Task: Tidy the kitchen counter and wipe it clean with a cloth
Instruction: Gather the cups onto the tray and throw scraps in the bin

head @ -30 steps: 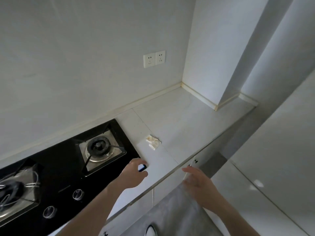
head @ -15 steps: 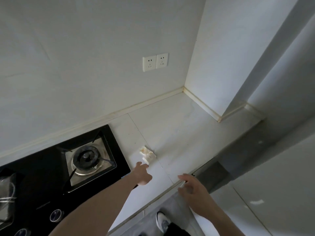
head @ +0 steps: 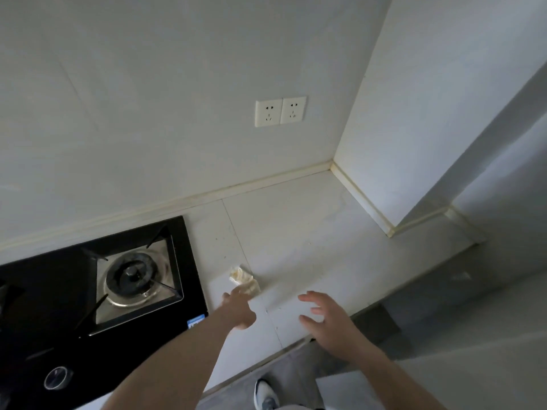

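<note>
A person's left hand [head: 239,306] reaches the crumpled cloth [head: 244,280] at lower centre of the counter [head: 310,232], finger state unclear. The right hand [head: 328,318] hovers beside, fingers spread, right of the gas hob [head: 97,288].

We see a pale counter [head: 310,241] of smooth, stone-like slabs with a faint sheen. The hob [head: 59,279] is glossy black glass around a brushed metal burner tray [head: 165,261]. A crumpled wad [head: 244,279] looks like soft paper or cloth. The sockets [head: 280,111] are smooth white plastic, the wall [head: 148,99] matt.
</note>
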Demonstrator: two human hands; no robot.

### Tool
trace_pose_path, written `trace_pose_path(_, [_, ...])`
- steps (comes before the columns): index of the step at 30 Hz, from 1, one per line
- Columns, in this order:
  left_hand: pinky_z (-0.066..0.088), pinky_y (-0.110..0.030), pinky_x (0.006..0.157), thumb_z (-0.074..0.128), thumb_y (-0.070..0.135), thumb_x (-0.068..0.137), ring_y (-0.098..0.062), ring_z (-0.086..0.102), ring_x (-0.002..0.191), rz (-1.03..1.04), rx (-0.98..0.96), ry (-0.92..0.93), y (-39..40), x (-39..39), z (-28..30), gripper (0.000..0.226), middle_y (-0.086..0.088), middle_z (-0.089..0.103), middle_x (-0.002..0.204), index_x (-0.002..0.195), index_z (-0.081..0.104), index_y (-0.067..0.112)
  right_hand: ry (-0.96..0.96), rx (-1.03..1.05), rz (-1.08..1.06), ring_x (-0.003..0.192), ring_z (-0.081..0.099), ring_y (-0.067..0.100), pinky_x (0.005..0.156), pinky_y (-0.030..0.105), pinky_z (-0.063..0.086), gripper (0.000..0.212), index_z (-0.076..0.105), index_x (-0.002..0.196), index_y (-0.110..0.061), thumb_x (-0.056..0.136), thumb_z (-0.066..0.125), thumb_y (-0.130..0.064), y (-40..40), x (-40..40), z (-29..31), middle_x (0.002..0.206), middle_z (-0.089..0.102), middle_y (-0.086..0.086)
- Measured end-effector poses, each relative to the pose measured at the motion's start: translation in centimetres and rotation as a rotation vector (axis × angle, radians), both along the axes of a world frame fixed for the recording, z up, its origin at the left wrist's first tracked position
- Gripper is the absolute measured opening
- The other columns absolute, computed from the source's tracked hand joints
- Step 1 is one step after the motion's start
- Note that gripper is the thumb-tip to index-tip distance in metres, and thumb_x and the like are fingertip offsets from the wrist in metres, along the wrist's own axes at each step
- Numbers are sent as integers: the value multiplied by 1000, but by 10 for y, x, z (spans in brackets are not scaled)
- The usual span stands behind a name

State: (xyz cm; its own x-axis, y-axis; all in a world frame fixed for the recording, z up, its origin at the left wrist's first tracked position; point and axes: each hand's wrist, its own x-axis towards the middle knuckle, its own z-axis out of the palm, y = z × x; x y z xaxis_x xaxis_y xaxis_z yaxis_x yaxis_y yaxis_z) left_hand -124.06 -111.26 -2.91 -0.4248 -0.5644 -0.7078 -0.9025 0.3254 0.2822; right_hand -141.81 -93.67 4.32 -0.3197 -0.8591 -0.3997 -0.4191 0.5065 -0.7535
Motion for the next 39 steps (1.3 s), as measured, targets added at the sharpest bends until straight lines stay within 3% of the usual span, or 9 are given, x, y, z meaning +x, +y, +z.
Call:
trace_pose_path(5, [45, -42, 105, 45, 22, 81, -29, 35, 132, 120, -21, 67, 0, 5, -11, 83, 2, 30, 155, 158, 16, 22, 22, 41, 94, 122, 53, 4, 94, 18, 46, 39, 52, 133, -43, 97, 65, -36, -19, -12, -11, 143, 40, -23])
trace_pose_path(12, [30, -37, 118, 51, 26, 87, -27, 29, 144, 259, -117, 193, 33, 43, 7, 82, 6, 17, 164, 161, 15, 21, 72, 92, 270, 126, 53, 10, 105, 25, 44, 49, 51, 143, -28, 96, 64, -33, -62, -11, -34, 152, 41, -9])
trace_pose_path(16, [32, -33, 116, 53, 26, 81, -24, 35, 141, 429, -133, 261, 50, 80, 21, 83, 10, 23, 163, 159, 24, 31, 253, 143, 514, 151, 26, 17, 120, 27, 24, 68, 32, 158, -21, 97, 60, -32, -101, 3, -48, 167, 15, 0])
trace_pose_path(20, [31, -31, 117, 54, 29, 75, -21, 39, 141, 557, -169, 299, 65, 108, 34, 87, 7, 29, 162, 158, 29, 30, 434, 181, 729, 147, 31, 33, 118, 35, 31, 71, 30, 158, -25, 94, 58, -33, -137, 28, -64, 169, 8, 0])
trace_pose_path(25, [27, -30, 119, 62, 18, 88, -20, 32, 145, 699, -209, 323, 85, 126, 51, 79, 8, 22, 163, 159, 27, 26, 556, 310, 857, 156, -4, 29, 120, 46, 27, 67, 29, 156, -28, 94, 53, -32, -169, 49, -83, 169, -11, -4])
trace_pose_path(28, [29, -28, 117, 60, 18, 90, -17, 30, 146, 763, -206, 344, 97, 139, 57, 77, 10, 21, 163, 159, 27, 24, 569, 370, 837, 155, 2, 30, 119, 50, 27, 63, 32, 154, -26, 93, 51, -29, -175, 53, -91, 169, -12, -2])
trace_pose_path(33, [43, -29, 102, 59, 19, 89, -25, 52, 126, 824, -223, 346, 107, 163, 62, 75, 12, 22, 162, 158, 30, 23, 619, 344, 801, 151, 18, 27, 116, 50, 31, 65, 26, 156, -21, 95, 46, -25, -175, 51, -100, 168, 6, -2])
trace_pose_path(39, [41, -27, 105, 58, 18, 90, -20, 43, 137, 836, -261, 371, 116, 199, 72, 73, 10, 21, 163, 157, 30, 22, 667, 325, 808, 145, 31, 26, 109, 45, 40, 58, 36, 152, -16, 94, 44, -21, -170, 51, -104, 160, 28, -3])
